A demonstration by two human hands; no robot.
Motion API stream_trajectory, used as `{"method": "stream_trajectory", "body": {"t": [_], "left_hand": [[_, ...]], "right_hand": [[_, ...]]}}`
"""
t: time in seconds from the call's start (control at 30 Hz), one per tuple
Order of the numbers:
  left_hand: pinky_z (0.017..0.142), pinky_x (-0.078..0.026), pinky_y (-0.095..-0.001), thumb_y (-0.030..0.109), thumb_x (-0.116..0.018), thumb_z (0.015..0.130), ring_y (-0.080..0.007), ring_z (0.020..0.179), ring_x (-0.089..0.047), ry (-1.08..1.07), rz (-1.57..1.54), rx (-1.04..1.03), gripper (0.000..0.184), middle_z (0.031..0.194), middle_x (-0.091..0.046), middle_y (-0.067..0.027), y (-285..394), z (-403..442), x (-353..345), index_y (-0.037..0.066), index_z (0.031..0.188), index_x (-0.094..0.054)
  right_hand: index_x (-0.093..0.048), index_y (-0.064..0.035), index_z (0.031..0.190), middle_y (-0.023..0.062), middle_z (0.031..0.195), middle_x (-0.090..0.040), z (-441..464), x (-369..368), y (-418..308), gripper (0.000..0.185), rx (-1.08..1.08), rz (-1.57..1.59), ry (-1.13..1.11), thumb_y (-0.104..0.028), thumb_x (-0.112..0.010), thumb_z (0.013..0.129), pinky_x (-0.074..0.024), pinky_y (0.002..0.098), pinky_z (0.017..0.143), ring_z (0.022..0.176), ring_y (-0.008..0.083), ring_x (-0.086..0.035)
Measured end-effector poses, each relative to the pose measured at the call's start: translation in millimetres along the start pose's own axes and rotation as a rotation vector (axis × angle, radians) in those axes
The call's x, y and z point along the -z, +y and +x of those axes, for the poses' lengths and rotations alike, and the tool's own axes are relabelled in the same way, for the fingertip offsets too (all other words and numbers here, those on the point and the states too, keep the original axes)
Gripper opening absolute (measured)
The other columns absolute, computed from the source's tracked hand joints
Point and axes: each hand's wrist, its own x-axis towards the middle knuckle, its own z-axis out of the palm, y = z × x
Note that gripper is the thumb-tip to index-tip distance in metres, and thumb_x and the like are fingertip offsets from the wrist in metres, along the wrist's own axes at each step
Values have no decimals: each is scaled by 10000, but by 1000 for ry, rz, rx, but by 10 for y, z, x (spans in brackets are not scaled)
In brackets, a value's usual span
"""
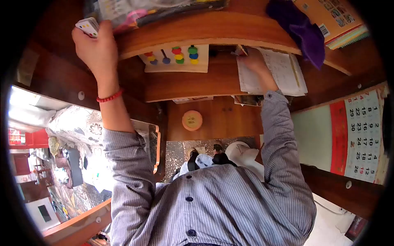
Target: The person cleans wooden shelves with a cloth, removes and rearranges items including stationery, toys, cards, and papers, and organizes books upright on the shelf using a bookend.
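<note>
My left hand (pixel 93 49) is raised at the upper left, closed around a small stack of white cards (pixel 88 27) printed with coloured dots. A red bead bracelet circles that wrist. My right hand (pixel 255 62) reaches into the shelf compartment, above a stack of written white papers (pixel 283 71). Its fingers are bent around something small with a dark and light edge, mostly hidden, which I cannot make out. Left of it in the same compartment is a white sheet or board (pixel 176 61) with rows of red, yellow, green and blue discs.
On the upper wooden shelf (pixel 197 28) lie a clear plastic bag (pixel 164 7), a purple cloth (pixel 301 33) and books (pixel 334 18). Lower down, a round pinkish-orange object (pixel 192 120) rests on wood. A calendar (pixel 361 135) hangs at the right, and a bed (pixel 78 127) stands at the left.
</note>
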Motion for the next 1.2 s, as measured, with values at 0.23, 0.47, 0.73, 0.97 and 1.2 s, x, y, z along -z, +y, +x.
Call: {"method": "stream_trajectory", "body": {"t": [0.23, 0.47, 0.73, 0.97, 1.2], "left_hand": [[773, -445, -298, 211, -653, 738, -197, 813, -561, 17, 3, -28, 346, 907, -610, -125, -9, -2, -7, -34, 970, -574], [781, -443, -295, 203, -635, 761, -186, 828, -564, 15, 49, -12, 329, 916, -613, -124, -16, -4, -11, -31, 985, -578], [754, -448, -306, 191, -627, 742, -202, 800, -562, 30, -4, -57, 333, 897, -608, -132, 9, -7, -10, -49, 962, -554], [748, -453, -313, 187, -625, 725, -215, 779, -567, 23, -27, -50, 340, 866, -611, -140, -16, 7, -8, -53, 955, -550], [747, -448, -301, 187, -625, 756, -189, 787, -561, 29, 18, -45, 306, 872, -611, -114, -13, 5, -14, -32, 959, -558]], "right_hand": [[-637, -57, 959, 170, 983, -632, -3, -143, 132, 268, 53, -163, -4, -215, -649, 742, -465, 408, 798, 933, 325, -597], [-530, -62, 1184, 208, 1189, -544, 301, -470, -83, 388, 139, -178, 33, -193, -568, 821, -409, 401, 933, 1111, 357, -506], [-500, -51, 1245, 202, 1245, -518, 459, -682, -377, 477, 271, -283, -160, -210, -596, 805, -394, 398, 961, 1152, 356, -482], [-601, 16, 1050, 235, 1089, -577, 282, -632, -443, 351, 265, -212, -262, -245, -595, 815, -453, 417, 871, 1021, 368, -554], [-604, 6, 1004, 225, 1013, -578, 77, -697, -236, 346, 425, -197, -52, -285, -628, 819, -460, 437, 839, 969, 397, -554]]}}
